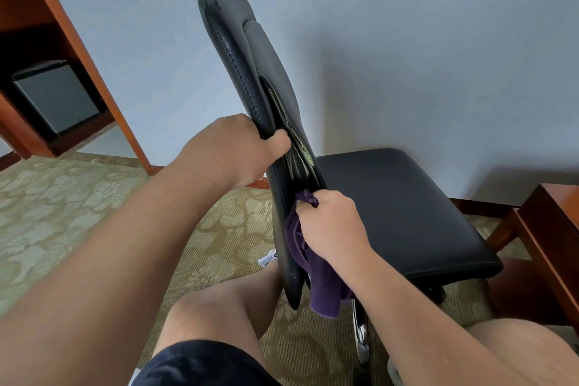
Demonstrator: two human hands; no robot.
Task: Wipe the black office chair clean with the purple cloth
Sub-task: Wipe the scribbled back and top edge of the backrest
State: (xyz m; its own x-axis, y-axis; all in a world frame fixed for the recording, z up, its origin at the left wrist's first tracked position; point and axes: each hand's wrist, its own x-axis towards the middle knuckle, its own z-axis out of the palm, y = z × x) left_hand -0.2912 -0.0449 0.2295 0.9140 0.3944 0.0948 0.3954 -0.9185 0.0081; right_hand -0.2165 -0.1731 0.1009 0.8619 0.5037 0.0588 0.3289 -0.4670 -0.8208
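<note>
- The black padded office chair (401,204) is side-on right in front of me. Its tall stitched backrest (232,50) rises above both grips, and the flat seat runs off beyond the right one.
- My right hand (332,226) is bunched tight around the soft purple cloth (322,285). The fingers are curled into it, pushing it against the backrest's lower edge, and the loose end dangles below the fist.
- My left hand (232,150) is clamped on the backrest's edge just above the cloth hand, with the thumb hooked over the rim.
- Looks like the step is the edge seam and the grooved back panel. I'd keep the left brace firm so the back doesn't swing, drag the cloth one way along the edge, and refold to a clean face.
- The covering looks smooth and leathery, scuffed near the top. There are pale dusty streaks in the grooves beside my left thumb.
- Further out: a shiny chrome chair leg (360,332) below the cloth, floral patterned carpet (62,197), and a reddish wooden shelf unit (94,72) off past the left grip.
</note>
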